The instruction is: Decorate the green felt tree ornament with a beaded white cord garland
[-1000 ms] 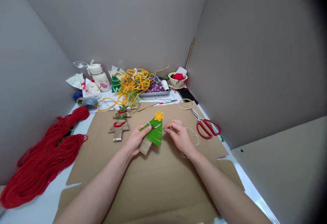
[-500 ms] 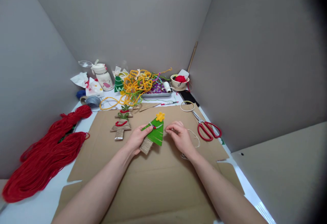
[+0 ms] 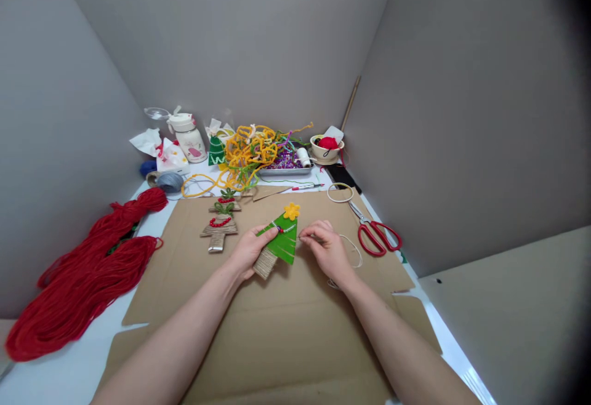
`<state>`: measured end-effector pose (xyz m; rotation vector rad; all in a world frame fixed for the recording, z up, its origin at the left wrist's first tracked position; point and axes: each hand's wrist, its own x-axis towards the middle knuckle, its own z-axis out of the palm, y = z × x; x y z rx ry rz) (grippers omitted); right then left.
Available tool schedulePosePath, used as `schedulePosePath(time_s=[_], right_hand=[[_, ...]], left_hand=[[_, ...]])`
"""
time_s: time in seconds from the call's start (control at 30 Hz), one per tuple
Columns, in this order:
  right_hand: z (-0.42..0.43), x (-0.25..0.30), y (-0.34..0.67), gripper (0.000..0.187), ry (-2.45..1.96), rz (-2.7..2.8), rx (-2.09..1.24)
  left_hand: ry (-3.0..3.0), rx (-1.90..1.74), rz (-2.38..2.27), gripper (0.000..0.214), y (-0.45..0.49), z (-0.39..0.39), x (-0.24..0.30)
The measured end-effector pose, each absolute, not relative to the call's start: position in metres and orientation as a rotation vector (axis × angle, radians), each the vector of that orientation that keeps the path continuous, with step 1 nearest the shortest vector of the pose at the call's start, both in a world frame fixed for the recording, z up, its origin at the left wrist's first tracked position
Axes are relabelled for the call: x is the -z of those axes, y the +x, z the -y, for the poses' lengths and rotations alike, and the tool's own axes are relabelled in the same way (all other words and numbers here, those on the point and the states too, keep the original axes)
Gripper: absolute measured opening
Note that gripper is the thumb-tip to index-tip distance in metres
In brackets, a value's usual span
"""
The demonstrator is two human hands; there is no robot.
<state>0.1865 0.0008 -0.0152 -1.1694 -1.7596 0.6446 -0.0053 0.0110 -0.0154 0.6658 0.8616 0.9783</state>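
My left hand (image 3: 249,250) is closed on a green Christmas tree ornament (image 3: 283,246), thumb across its front. The tree has a yellow flower (image 3: 292,211) at its tip, small beads strung across it and a twine-wrapped trunk (image 3: 265,263); it tilts to the right. Just right of the tree's edge, my right hand (image 3: 325,246) pinches a thin cream string, thumb and forefinger together. Loose loops of this string (image 3: 357,250) show beside and under the hand. Two twine-wrapped tree ornaments (image 3: 220,226) with red beads and green bows lie to the left.
Flat cardboard (image 3: 286,337) covers the table. Red-handled scissors (image 3: 379,237) lie at the right, near a hoop (image 3: 340,192). Red yarn (image 3: 92,294) stretches along the left edge. Behind are a white bottle (image 3: 190,140), tangled yellow yarn (image 3: 249,149), a bead tray (image 3: 286,171) and a bowl (image 3: 327,149).
The view has shifted very slightly. Both hands keep their holds, and the tree stays in nearly the same place between them.
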Motion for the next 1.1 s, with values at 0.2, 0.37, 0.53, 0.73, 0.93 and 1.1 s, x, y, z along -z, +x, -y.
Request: schedulePosePath(time_s=[0.2,0.37,0.53,0.73,0.93,1.1], right_hand=[[0.0000,0.0154,0.1873,0.011,-1.159,1.771,-0.625],[0.0005,0.0151,0.1872,0.011,-1.162,1.776,-0.627],[0.0007,0.0152,0.1869,0.011,-1.155,1.777,-0.623],[0.0004,0.0153,0.1872,0.011,-1.144,1.773,-0.626],[-0.0001,0.0161,0.1890,0.011,-1.143,1.764,-0.623],[0.0004,0.0155,0.1887,0.011,-1.141,1.763,-0.635]], left_hand=[[0.663,-0.976,-0.862,0.034,-0.0054,-0.0101,0.0150],[0.659,-0.975,-0.869,0.035,-0.0054,-0.0105,0.0146],[0.669,-0.979,-0.872,0.034,-0.0054,-0.0101,0.0151],[0.677,-0.975,-0.869,0.034,-0.0055,-0.0101,0.0155],[0.697,-0.973,-0.877,0.035,-0.0057,-0.0101,0.0152],[0.693,-0.971,-0.903,0.035,-0.0054,-0.0095,0.0146]])
